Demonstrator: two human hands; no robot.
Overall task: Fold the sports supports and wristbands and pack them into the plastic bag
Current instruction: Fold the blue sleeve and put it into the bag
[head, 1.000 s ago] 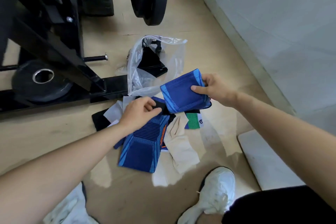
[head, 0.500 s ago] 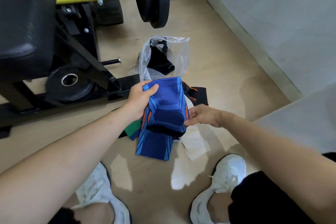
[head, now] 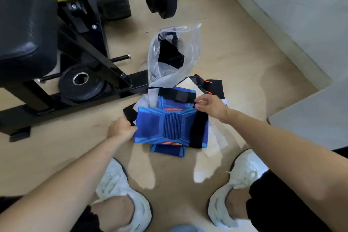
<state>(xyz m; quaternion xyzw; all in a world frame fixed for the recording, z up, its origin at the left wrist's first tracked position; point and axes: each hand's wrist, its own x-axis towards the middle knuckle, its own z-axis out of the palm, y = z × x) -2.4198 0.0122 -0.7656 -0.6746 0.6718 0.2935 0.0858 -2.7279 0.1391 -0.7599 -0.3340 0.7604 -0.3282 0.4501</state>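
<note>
Half a second back the blue support (head: 169,128) was hanging lifted between both hands, now it's turned sideways and spread flat on the pile. The left hand (head: 121,130) is gripping its left edge, and the right hand (head: 211,108) is pinching what looks like the end of a black strap (head: 177,96) just off its far corner. So I'd say the fold on this one is only starting, and the plastic bag (head: 192,47) just beyond the right hand has only a black piece (head: 169,54) in it

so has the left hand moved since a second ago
Yes. The left hand was just below the bag; now it sits farther back toward the person, gripping the support's left edge.
</note>
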